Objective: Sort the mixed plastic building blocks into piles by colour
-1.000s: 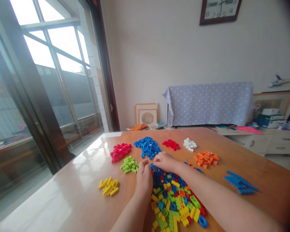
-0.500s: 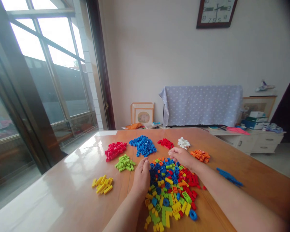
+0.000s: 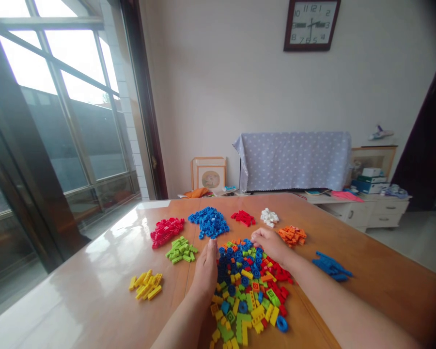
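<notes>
A mixed heap of toy building bricks (image 3: pixel 252 300) in blue, yellow, green, red and orange lies on the wooden table (image 3: pixel 105 295). At the heap's far left edge is my left hand (image 3: pixel 206 269), its fingers closed together and thumb on top; whatever it may hold is hidden. My right hand (image 3: pixel 272 246) is over the far right side of the heap, fingers curled into a pinch. Anything between those fingertips is too small or covered to make out. Beyond my hands are a blue brick pile (image 3: pixel 209 221) and a small red pile (image 3: pixel 243 217).
Further sorted piles surround the heap: crimson bricks (image 3: pixel 167 231), light green bricks (image 3: pixel 181 250), yellow bricks (image 3: pixel 146 285), white bricks (image 3: pixel 269 217), orange bricks (image 3: pixel 292 235) and long blue pieces (image 3: pixel 332 266). A cloth-covered object (image 3: pixel 294 162) stands against the wall behind the table.
The camera has turned a little to the right, so everything sits further left in view. Both hands stay by the heap, with little movement relative to it.
</notes>
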Available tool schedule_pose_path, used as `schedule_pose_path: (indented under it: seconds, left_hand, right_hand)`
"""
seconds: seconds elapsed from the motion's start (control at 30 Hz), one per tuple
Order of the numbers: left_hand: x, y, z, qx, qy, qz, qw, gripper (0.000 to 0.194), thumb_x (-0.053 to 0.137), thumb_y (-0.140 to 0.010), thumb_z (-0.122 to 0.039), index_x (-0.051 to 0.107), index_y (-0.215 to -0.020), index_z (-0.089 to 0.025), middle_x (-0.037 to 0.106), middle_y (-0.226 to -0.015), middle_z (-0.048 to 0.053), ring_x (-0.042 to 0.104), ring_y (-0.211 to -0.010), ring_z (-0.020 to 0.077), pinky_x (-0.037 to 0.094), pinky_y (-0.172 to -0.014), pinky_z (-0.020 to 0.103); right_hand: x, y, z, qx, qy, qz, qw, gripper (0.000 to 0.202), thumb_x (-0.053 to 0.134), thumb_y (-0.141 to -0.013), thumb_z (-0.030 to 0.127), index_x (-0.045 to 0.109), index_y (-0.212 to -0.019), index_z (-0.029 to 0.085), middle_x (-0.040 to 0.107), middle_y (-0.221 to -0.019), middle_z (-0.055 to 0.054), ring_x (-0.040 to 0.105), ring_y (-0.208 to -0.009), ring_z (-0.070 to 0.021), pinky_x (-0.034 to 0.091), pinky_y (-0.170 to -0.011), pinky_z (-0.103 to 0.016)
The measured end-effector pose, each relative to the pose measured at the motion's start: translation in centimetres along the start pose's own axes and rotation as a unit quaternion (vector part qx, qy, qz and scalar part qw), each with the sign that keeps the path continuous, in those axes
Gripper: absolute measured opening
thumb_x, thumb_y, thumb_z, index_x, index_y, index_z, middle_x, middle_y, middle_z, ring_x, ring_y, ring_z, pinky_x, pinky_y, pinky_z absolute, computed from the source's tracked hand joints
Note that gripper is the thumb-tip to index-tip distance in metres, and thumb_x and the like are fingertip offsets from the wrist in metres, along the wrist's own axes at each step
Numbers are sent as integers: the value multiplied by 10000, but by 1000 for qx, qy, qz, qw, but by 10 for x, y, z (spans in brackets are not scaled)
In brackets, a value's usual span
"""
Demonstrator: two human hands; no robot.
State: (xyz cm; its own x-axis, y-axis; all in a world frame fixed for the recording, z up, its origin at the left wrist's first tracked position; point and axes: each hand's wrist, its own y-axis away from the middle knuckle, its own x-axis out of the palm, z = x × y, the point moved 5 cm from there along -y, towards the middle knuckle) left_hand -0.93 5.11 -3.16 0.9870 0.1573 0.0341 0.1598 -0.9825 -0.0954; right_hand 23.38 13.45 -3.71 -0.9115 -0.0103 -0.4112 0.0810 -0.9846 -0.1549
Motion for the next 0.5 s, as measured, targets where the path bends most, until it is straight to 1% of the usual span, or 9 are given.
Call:
schedule_pose_path:
  seconds: [0.1,0.17,0.23,0.3,0.4,0.5]
  left_hand:
    - [-1,-3,3,3,-4,-2,1000,696,440,-859,-737,665,-1134,-139,686,-1177,136,596,-1140,300,435,-997,387]
    - [-2,-4,4,8,-5,-1,1000,685,435,-868,-730,658,-1134,-139,683,-1179,134,600,-1135,291,435,-997,376]
    - [-2,-4,5,9,-8,0,1000,673,440,-865,-731,650,-1119,-144,681,-1176,129,604,-1125,285,439,-992,364]
    - [-2,-4,5,5,-12,-2,1000,662,452,-856,-735,646,-1097,-149,683,-1159,123,610,-1106,283,443,-984,360]
    - [-3,-5,4,3,-15,-11,1000,646,464,-848,-735,646,-1058,-152,688,-1118,119,617,-1079,285,446,-976,367]
    - [-4,-6,5,5,-14,-16,1000,626,455,-853,-733,642,-1034,-164,689,-1094,117,620,-1065,283,450,-966,369]
  right_hand:
    - [0,3,6,10,-32,5,999,274,543,-834,425,664,-867,181,728,-854,-35,659,-767,-158,508,-704,-262]
    - [-2,5,6,36,-85,0,996,255,600,-816,419,667,-855,176,726,-825,-39,636,-692,-140,478,-610,-230]
    - [-5,5,4,65,-152,-14,986,229,659,-789,397,668,-851,176,719,-791,-40,607,-627,-123,418,-512,-197]
    - [-11,2,2,80,-198,-38,976,210,687,-776,370,663,-861,180,710,-777,-40,600,-611,-115,396,-474,-183]
    - [-29,-10,0,85,-231,-80,966,182,693,-777,314,645,-898,187,705,-793,-42,624,-647,-116,469,-525,-193]
    - [-57,-30,-5,95,-255,-130,953,158,689,-779,240,619,-911,189,694,-785,-44,631,-655,-124,516,-565,-214]
